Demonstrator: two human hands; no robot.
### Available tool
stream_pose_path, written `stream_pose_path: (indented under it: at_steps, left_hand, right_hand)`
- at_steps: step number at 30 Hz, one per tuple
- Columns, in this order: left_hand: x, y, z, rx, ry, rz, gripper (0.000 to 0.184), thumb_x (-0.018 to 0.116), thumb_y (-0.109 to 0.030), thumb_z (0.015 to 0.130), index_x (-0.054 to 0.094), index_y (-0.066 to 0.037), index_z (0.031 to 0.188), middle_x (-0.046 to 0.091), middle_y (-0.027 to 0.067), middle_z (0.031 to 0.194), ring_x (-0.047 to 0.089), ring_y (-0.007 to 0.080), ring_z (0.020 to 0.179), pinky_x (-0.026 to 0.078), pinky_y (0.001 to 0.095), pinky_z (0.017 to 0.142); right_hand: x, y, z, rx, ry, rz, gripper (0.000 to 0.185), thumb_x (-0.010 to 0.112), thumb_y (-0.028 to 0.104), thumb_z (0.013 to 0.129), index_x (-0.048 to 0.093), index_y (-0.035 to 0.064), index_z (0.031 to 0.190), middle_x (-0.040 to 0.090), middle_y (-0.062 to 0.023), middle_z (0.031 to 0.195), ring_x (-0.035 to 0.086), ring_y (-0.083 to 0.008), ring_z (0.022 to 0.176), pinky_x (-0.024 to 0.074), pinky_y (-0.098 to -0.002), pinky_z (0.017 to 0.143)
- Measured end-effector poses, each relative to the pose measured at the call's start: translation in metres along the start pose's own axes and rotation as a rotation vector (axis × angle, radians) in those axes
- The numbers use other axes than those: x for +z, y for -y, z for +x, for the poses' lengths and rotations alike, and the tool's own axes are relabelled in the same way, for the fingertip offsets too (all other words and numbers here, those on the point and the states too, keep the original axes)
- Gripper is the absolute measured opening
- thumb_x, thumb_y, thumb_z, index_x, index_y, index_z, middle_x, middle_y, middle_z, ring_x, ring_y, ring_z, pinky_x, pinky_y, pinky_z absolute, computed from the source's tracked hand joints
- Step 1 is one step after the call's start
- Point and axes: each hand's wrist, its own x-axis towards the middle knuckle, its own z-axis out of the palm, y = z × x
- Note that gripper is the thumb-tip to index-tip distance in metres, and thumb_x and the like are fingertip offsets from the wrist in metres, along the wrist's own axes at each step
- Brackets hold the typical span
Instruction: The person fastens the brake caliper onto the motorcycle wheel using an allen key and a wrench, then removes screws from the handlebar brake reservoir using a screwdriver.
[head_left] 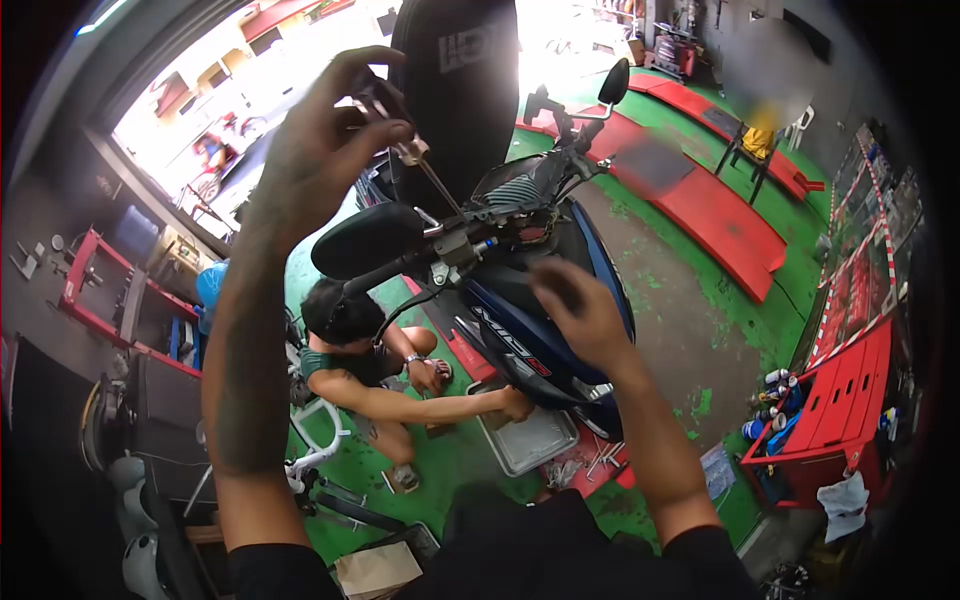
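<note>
My left hand is raised at the upper left, its fingers closed around the handle of a screwdriver. The shaft slants down toward the scooter's handlebar area; I cannot tell whether its tip touches anything. My right hand hovers over the dark blue scooter body, blurred, fingers loosely apart and nothing visible in them. Between my hands sits a metal brake master cylinder on the bar. Beside it is a black mirror. The handlebar's cover is off, with wiring exposed.
A crouching person reaches an arm to the scooter's lower side, above a grey tray. Tools lie by the tray. A red tool cabinet stands right, red ramps behind. The seat stands upright.
</note>
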Motion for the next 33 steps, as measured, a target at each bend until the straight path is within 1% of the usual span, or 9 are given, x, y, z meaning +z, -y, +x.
stream_pose_path:
  at_steps: [1, 5, 7, 8, 12, 15, 26, 29, 33]
  left_hand:
    - [0.005, 0.006, 0.007, -0.029, 0.026, 0.063, 0.048, 0.069, -0.002, 0.095, 0.053, -0.011, 0.139, 0.069, 0.0099, 0.107, 0.074, 0.0201, 0.094, 0.059, 0.0331, 0.085]
    - [0.016, 0.032, 0.022, -0.090, 0.094, 0.118, 0.051, 0.072, -0.005, 0.093, 0.054, -0.013, 0.140, 0.074, 0.0108, 0.101, 0.075, 0.0207, 0.094, 0.058, 0.0352, 0.082]
    - [0.016, 0.041, 0.026, -0.115, 0.138, 0.071, 0.052, 0.069, -0.002, 0.094, 0.052, -0.012, 0.142, 0.069, 0.0090, 0.110, 0.072, 0.0188, 0.099, 0.058, 0.0344, 0.089]
    - [0.015, 0.046, 0.029, -0.127, 0.167, 0.044, 0.053, 0.068, 0.000, 0.095, 0.051, -0.011, 0.143, 0.066, 0.0082, 0.114, 0.071, 0.0179, 0.102, 0.058, 0.0340, 0.093]
    - [0.013, 0.066, 0.026, -0.086, 0.186, -0.008, 0.052, 0.068, 0.000, 0.095, 0.050, -0.010, 0.144, 0.065, 0.0092, 0.115, 0.071, 0.0186, 0.103, 0.058, 0.0349, 0.094]
    - [0.010, 0.076, 0.023, -0.062, 0.195, -0.017, 0.052, 0.068, -0.001, 0.095, 0.050, -0.010, 0.143, 0.065, 0.0093, 0.115, 0.070, 0.0188, 0.103, 0.058, 0.0352, 0.094]
    - [0.004, 0.093, 0.021, -0.010, 0.244, -0.136, 0.049, 0.066, 0.002, 0.095, 0.052, -0.009, 0.141, 0.065, 0.0090, 0.112, 0.069, 0.0195, 0.106, 0.058, 0.0375, 0.097]
    - [0.000, 0.095, 0.022, 0.022, 0.312, -0.166, 0.055, 0.065, 0.004, 0.094, 0.049, -0.008, 0.146, 0.067, 0.0098, 0.120, 0.068, 0.0203, 0.110, 0.056, 0.0384, 0.100]
    - [-0.015, 0.102, 0.031, 0.061, 0.367, -0.154, 0.054, 0.067, -0.001, 0.095, 0.052, -0.007, 0.147, 0.067, 0.0110, 0.129, 0.066, 0.0190, 0.115, 0.054, 0.0373, 0.105]
  right_hand:
    - [0.005, 0.011, 0.032, -0.064, 0.039, 0.053, 0.033, 0.065, 0.007, 0.101, 0.063, 0.0005, 0.133, 0.074, -0.0132, 0.120, 0.070, -0.0187, 0.114, 0.0535, -0.0335, 0.099]
    - [0.031, 0.008, 0.122, -0.073, 0.215, 0.207, 0.038, 0.067, 0.009, 0.101, 0.060, 0.0008, 0.137, 0.073, -0.0103, 0.119, 0.069, -0.0168, 0.109, 0.0534, -0.0325, 0.097]
    - [0.039, 0.001, 0.138, -0.039, 0.270, 0.223, 0.038, 0.067, 0.010, 0.100, 0.061, 0.0005, 0.136, 0.073, -0.0087, 0.116, 0.069, -0.0155, 0.104, 0.0537, -0.0317, 0.094]
    - [0.043, -0.001, 0.142, -0.009, 0.274, 0.216, 0.037, 0.068, 0.010, 0.100, 0.062, 0.0002, 0.135, 0.074, -0.0079, 0.113, 0.069, -0.0148, 0.101, 0.0539, -0.0312, 0.092]
    - [0.052, -0.013, 0.147, 0.080, 0.290, 0.208, 0.030, 0.069, 0.010, 0.098, 0.067, -0.0002, 0.127, 0.074, -0.0057, 0.106, 0.068, -0.0121, 0.094, 0.0541, -0.0298, 0.086]
    - [0.058, -0.019, 0.151, 0.108, 0.293, 0.189, 0.027, 0.071, 0.009, 0.097, 0.069, -0.0005, 0.122, 0.075, -0.0052, 0.105, 0.069, -0.0113, 0.092, 0.0544, -0.0291, 0.086]
    - [0.064, -0.020, 0.153, 0.153, 0.258, 0.137, 0.024, 0.070, 0.008, 0.097, 0.069, 0.0000, 0.119, 0.075, -0.0052, 0.106, 0.069, -0.0119, 0.097, 0.0541, -0.0293, 0.089]
    - [0.062, -0.020, 0.153, 0.157, 0.269, 0.109, 0.023, 0.070, 0.008, 0.097, 0.069, -0.0001, 0.118, 0.075, -0.0047, 0.105, 0.069, -0.0113, 0.096, 0.0538, -0.0290, 0.088]
    - [0.059, -0.016, 0.154, 0.159, 0.295, 0.093, 0.022, 0.072, 0.009, 0.096, 0.069, 0.0006, 0.116, 0.075, -0.0042, 0.105, 0.069, -0.0105, 0.096, 0.0534, -0.0283, 0.087]
